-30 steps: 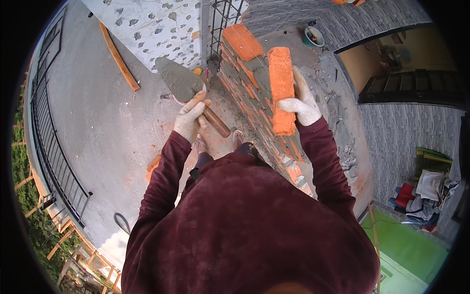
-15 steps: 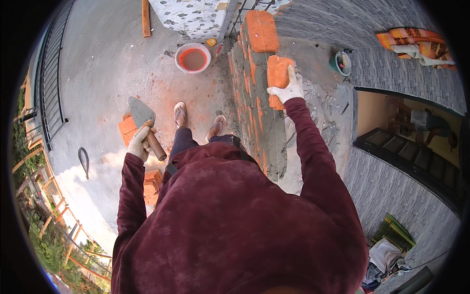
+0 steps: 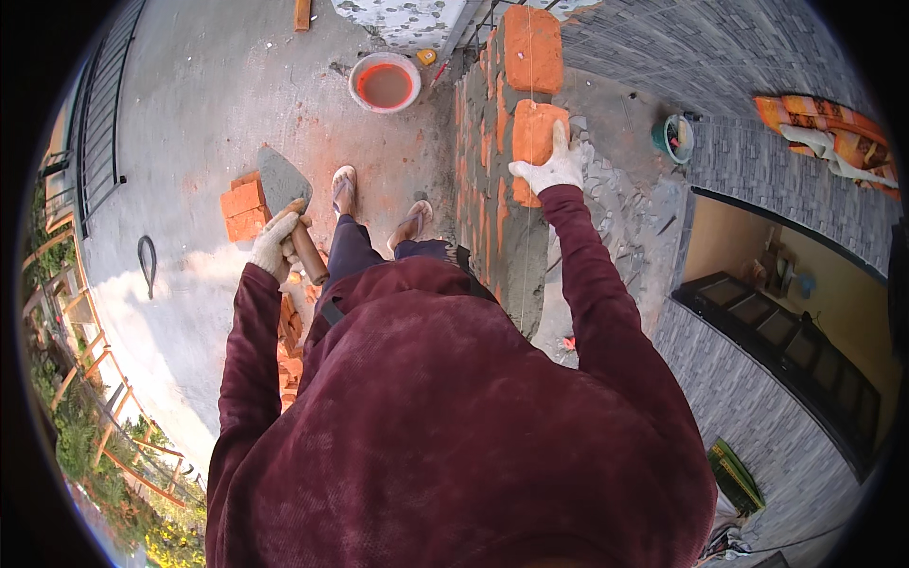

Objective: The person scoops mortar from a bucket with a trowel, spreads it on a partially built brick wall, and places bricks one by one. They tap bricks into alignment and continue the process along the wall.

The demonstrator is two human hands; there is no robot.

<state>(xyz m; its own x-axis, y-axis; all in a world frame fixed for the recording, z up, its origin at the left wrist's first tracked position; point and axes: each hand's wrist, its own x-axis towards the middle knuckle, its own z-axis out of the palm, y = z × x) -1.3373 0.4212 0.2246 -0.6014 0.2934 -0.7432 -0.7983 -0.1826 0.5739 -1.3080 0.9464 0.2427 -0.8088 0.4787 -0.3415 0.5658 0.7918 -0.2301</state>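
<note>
My left hand (image 3: 276, 245), in a whitish work glove, is closed round the wooden handle of a pointing trowel (image 3: 282, 182). Its grey, mortar-smeared blade points away from me. On the right, my gloved right hand (image 3: 551, 168) grips the near end of an orange brick (image 3: 538, 131), thumb on the left and fingers over its top and right. That brick sits on the mortared top of a brick wall (image 3: 497, 189), just short of another brick (image 3: 533, 49) farther along. A thin string (image 3: 526, 248) runs lengthwise above the wall.
Stacked bricks (image 3: 244, 206) lie on the floor by the trowel, with more bricks (image 3: 290, 327) beside my left leg. A pale tub (image 3: 414, 83) of reddish water stands ahead. Right of the wall are rubble (image 3: 611, 204), a green bucket (image 3: 673, 139) and a doorway (image 3: 786, 284).
The brick under my right hand has shifted left and straightened, now lining up with the farther brick. My left hand still holds the trowel. The whole view has turned slightly.
</note>
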